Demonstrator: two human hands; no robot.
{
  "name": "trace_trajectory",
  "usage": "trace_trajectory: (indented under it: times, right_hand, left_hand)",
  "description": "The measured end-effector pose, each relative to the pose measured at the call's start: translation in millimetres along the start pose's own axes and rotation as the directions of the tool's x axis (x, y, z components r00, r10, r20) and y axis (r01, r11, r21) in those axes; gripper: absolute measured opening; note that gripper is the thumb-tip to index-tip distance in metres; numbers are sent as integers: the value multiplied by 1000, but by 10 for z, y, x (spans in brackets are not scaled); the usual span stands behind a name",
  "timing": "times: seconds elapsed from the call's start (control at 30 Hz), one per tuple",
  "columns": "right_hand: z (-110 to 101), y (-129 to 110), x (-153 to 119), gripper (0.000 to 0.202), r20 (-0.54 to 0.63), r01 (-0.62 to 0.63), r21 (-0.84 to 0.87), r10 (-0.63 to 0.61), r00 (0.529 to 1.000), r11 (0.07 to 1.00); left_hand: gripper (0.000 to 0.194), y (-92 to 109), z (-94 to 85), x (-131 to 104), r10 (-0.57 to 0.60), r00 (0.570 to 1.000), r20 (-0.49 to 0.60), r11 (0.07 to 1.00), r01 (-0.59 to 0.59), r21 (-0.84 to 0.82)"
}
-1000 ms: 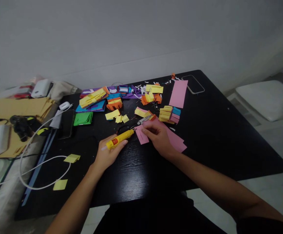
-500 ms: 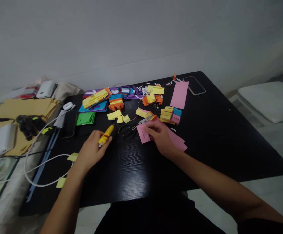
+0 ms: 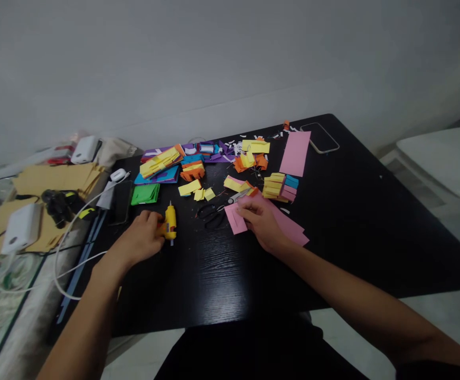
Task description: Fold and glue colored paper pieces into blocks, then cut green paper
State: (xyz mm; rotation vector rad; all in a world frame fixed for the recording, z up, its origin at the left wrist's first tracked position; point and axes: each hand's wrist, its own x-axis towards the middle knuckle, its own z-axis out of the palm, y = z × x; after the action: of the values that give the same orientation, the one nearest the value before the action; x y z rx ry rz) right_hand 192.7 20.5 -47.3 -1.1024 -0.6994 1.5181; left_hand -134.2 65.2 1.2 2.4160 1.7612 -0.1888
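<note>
My left hand is closed round the handle of a yellow glue gun, whose nozzle points toward the back of the black table. My right hand pinches a small pink paper piece with a slit in it. Beneath that hand, larger pink sheets stick out to the right. Black-handled scissors lie just left of the small pink piece. Bundles of yellow strips and several small yellow papers are behind my hands.
Green paper and a dark phone lie at the left. A pink sheet and a phone-shaped item are at the back right. A white cable loops past the left edge. A white stool stands right.
My left hand has drawn left and turned the glue gun more upright in view, nozzle toward the back. My right hand still holds the pink piece. The view has shifted slightly.
</note>
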Motion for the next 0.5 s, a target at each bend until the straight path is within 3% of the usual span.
trace_trajectory:
  times: [0.1, 0.17, 0.33, 0.5]
  right_hand:
    - [9, -1, 1, 31, 1, -15, 27, 15, 1000, 1000]
    - [11, 3, 6, 33, 5, -24, 35, 23, 1000, 999]
    - [5, 29, 34, 34, 15, -24, 12, 23, 1000, 1000]
    - [7, 41, 52, 35, -4, -48, 19, 48, 999, 999]
  left_hand:
    - [35, 142, -151, 237, 50, 986, -158, 999, -48, 16]
    - [32, 304, -214, 474, 133, 970, -205, 991, -130, 31]
    - [36, 664, -225, 1030, 206, 971, -121, 969, -185, 166]
    - [30, 765, -189, 1225, 178, 979, -95, 965, -155, 211]
